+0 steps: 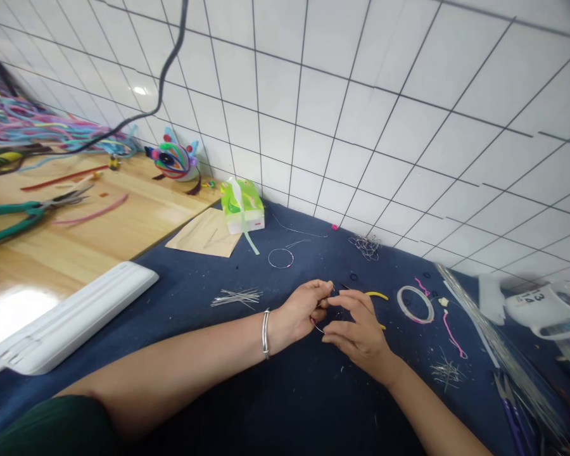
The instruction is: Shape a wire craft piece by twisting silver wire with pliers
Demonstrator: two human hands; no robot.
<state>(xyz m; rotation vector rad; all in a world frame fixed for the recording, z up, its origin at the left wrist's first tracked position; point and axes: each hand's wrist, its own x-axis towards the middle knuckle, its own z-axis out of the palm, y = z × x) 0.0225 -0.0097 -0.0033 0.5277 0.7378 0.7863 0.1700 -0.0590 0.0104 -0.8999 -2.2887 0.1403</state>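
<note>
While pinching a thin wire [318,328] in the left hand [306,310], thumb against forefinger and remaining fingers curled in, holds the right hand [358,329] close beside it, half open, with a narrow gap between thumb and forefinger. Can't tell whether gripping the wire with the right or merely touching it. Note the wire between both hands, over the middle of the dark blue cloth [185,285]; can't confirm whether lifted clear. Make out only a short curved bit of it below the left fingers, near the right thumb; rest covered or too fine to follow. Mark the yellow-handled tool [377,295] as mostly hidden behind the right hand, type unclear. Log the purple-handled tool [509,411] as cut off at the bottom edge, the green-handled pliers [19,218] as cut off at the left. Flag the wire bundle [498,335] at right as blurred and dark toward its lower end.
</note>
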